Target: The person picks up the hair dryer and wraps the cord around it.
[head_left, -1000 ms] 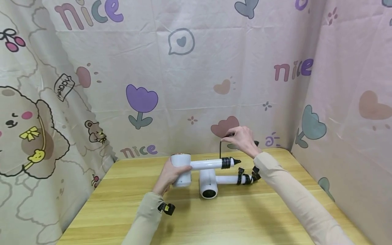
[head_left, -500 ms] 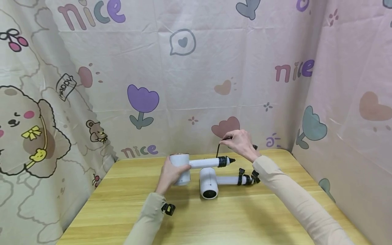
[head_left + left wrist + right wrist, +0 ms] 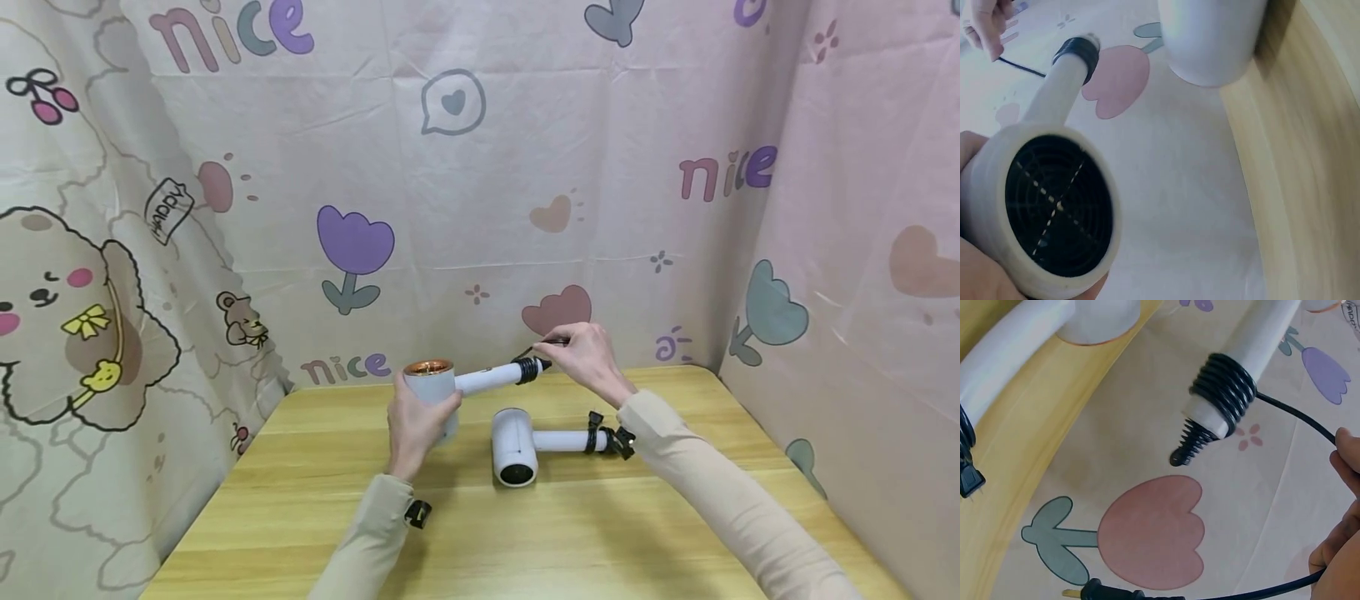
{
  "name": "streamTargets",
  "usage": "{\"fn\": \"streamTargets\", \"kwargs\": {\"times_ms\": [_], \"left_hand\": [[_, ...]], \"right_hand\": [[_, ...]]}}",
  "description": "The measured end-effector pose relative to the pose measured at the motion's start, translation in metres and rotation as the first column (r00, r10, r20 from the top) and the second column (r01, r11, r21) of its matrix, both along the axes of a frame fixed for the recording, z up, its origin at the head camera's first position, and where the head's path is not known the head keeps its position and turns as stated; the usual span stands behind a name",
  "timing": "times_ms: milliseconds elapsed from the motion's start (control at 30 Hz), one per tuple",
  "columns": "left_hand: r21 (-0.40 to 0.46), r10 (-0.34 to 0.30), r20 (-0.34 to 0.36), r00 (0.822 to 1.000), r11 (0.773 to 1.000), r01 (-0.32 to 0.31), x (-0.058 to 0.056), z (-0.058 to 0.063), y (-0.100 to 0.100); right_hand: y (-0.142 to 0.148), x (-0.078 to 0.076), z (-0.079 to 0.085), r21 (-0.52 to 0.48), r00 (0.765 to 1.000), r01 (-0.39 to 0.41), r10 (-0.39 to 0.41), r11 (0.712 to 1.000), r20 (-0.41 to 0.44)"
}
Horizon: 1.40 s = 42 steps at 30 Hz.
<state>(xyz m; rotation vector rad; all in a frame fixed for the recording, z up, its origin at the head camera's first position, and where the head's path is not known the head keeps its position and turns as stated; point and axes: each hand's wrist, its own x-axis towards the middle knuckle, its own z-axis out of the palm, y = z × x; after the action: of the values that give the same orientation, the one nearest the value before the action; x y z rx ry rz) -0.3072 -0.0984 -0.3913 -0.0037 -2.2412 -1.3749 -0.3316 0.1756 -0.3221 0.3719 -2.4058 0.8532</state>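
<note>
My left hand (image 3: 415, 427) grips the barrel of a white hair dryer (image 3: 487, 381), held up off the table with its handle slanting up to the right. A copper-coloured ring shows inside the barrel's upper end, and in the left wrist view the dark grille (image 3: 1060, 206) at the other end faces the camera. Black cord is wound in coils (image 3: 1224, 394) near the handle's tip. Just past that tip, my right hand (image 3: 588, 358) pinches the loose stretch of cord (image 3: 1297, 414). From this hand the cord runs on to a plug (image 3: 1113, 591).
A second white hair dryer (image 3: 512, 442) lies on the wooden table (image 3: 540, 542), its handle to the right with cord and plug (image 3: 622, 442) bundled at the end. Behind the table hangs a printed curtain (image 3: 450, 208), with more curtain at both sides.
My left hand has raised the hair dryer and moved it slightly left, tilting its handle upward. My right hand is a little lower, and the cord between it and the coils now slants.
</note>
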Motion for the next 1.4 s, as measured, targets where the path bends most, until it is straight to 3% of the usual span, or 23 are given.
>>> {"fn": "streamTargets", "kwargs": {"times_ms": [100, 200, 300, 433, 533, 600, 667, 833, 900, 1033, 1100, 1200, 1333, 1400], "left_hand": [[-0.022, 0.029, -0.107, 0.994, 0.999, -0.032, -0.001, -0.002, 0.001], [-0.048, 0.061, -0.205, 0.977, 0.996, -0.073, -0.003, -0.004, 0.003], [-0.010, 0.087, -0.255, 0.963, 0.996, -0.093, -0.004, -0.005, 0.004], [0.156, 0.120, -0.212, 0.970, 0.984, -0.087, -0.006, -0.005, 0.004], [0.280, 0.109, -0.126, 0.986, 0.958, -0.070, -0.006, -0.005, 0.004], [0.363, 0.068, -0.064, 0.996, 0.931, -0.040, -0.007, -0.004, 0.005], [0.455, 0.013, -0.006, 1.000, 0.891, -0.009, -0.008, -0.004, 0.006], [0.689, -0.126, 0.073, 0.989, 0.724, 0.041, -0.012, -0.004, 0.008], [0.756, -0.180, 0.093, 0.979, 0.653, 0.048, -0.013, -0.004, 0.009], [0.841, -0.275, 0.146, 0.950, 0.540, 0.027, -0.012, -0.004, 0.009], [0.868, -0.318, 0.162, 0.934, 0.496, 0.018, -0.011, -0.004, 0.008], [0.907, -0.414, 0.149, 0.898, 0.419, 0.043, -0.012, -0.004, 0.005], [0.952, -0.566, 0.077, 0.821, 0.286, 0.108, -0.013, -0.003, 0.000], [0.965, -0.619, 0.046, 0.784, 0.230, 0.124, -0.013, -0.002, -0.003]], "right_hand": [[-0.002, 0.002, -0.003, 0.001, 1.000, -0.003, 0.003, 1.000, -0.016], [-0.005, 0.003, -0.006, -0.001, 0.999, -0.003, 0.003, 1.000, -0.036], [-0.006, 0.005, -0.010, -0.010, 0.998, -0.008, 0.008, 1.000, -0.056], [-0.005, 0.010, -0.016, -0.014, 0.997, -0.021, 0.020, 1.000, -0.070], [-0.003, 0.012, -0.022, -0.014, 0.998, -0.027, 0.027, 1.000, -0.052], [-0.001, 0.013, -0.025, -0.019, 0.999, -0.037, 0.036, 0.999, -0.032], [0.000, 0.014, -0.028, -0.023, 0.999, -0.051, 0.051, 0.998, -0.020], [0.000, 0.015, -0.033, -0.028, 0.996, -0.087, 0.087, 0.996, 0.014], [0.000, 0.016, -0.035, -0.029, 0.994, -0.106, 0.107, 0.994, 0.035], [0.002, 0.017, -0.038, -0.066, 0.980, -0.149, 0.156, 0.987, 0.122], [0.005, 0.015, -0.039, -0.108, 0.965, -0.169, 0.187, 0.980, 0.185], [0.012, 0.008, -0.039, -0.167, 0.933, -0.201, 0.240, 0.965, 0.267], [0.025, 0.001, -0.041, -0.225, 0.889, -0.258, 0.322, 0.940, 0.325], [0.031, -0.003, -0.040, -0.252, 0.862, -0.285, 0.362, 0.925, 0.354]]}}
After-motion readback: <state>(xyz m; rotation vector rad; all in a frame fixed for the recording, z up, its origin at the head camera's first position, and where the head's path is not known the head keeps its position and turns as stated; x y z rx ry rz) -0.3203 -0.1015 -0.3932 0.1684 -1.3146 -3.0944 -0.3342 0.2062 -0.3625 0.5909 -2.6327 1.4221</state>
